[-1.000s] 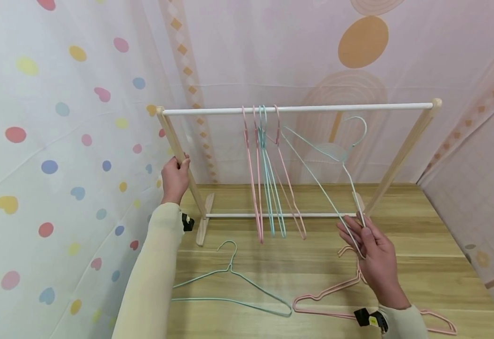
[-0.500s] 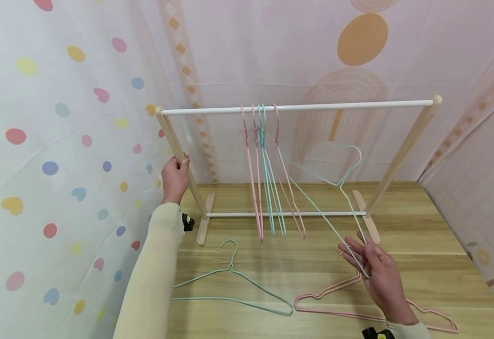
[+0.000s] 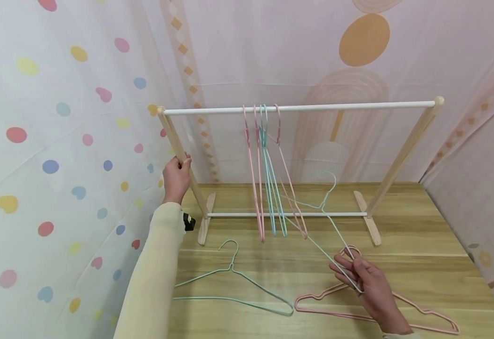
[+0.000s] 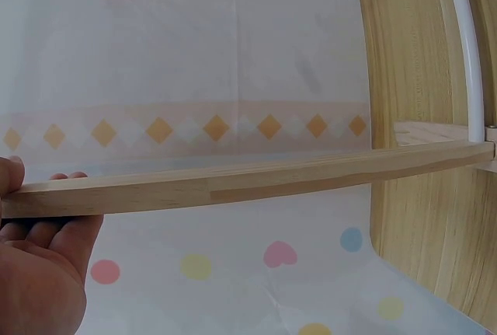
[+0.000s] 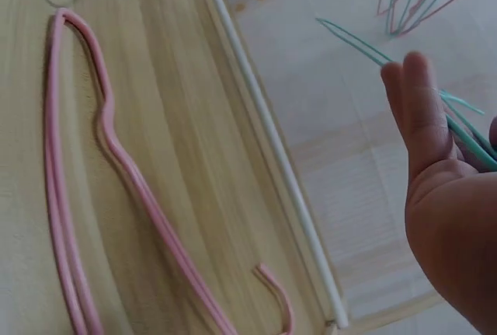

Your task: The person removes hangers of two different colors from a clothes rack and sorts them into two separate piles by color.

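While left hand [image 3: 176, 180] grips a rack post [image 4: 248, 181], right hand [image 3: 369, 287] loosely pinches a mint hanger [image 3: 325, 201]. Wood-grain surface [image 3: 425, 263], polka-dot curtain [image 3: 66, 197].

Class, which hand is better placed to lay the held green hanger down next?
Probably the right hand: it holds the green hanger above the wooden surface, while the left hand grips the rack post.

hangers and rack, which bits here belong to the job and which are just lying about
In the job, apparently:
rack, gripped by left hand
held green hanger, in right hand
hanging pink and blue hangers

Just lying about, perhaps:
loose green hanger
loose pink hangers
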The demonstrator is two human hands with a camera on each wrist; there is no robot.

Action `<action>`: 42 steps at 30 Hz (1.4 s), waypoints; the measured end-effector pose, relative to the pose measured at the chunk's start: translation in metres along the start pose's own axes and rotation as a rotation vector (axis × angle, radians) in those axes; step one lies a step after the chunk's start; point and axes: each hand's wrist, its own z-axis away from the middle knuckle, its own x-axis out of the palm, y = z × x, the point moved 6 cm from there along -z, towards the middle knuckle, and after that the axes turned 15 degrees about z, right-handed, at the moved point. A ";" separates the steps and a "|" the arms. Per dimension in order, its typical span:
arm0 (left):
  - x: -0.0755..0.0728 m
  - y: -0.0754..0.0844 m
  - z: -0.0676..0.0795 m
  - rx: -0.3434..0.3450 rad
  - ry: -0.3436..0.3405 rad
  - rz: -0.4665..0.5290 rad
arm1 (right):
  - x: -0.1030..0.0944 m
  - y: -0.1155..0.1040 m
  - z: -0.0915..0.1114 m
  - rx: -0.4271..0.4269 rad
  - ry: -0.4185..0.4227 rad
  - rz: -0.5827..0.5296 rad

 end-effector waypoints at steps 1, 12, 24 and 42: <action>0.000 0.000 0.000 0.000 0.001 0.000 | 0.001 0.003 0.000 0.012 -0.006 -0.002; -0.001 0.002 0.001 0.010 -0.006 -0.022 | 0.022 0.034 -0.004 0.150 -0.155 0.022; -0.001 0.003 0.002 0.008 0.002 -0.006 | 0.063 0.074 -0.018 0.294 -0.284 0.190; 0.000 0.004 0.002 0.023 0.014 -0.006 | 0.113 0.115 -0.036 0.428 -0.315 0.169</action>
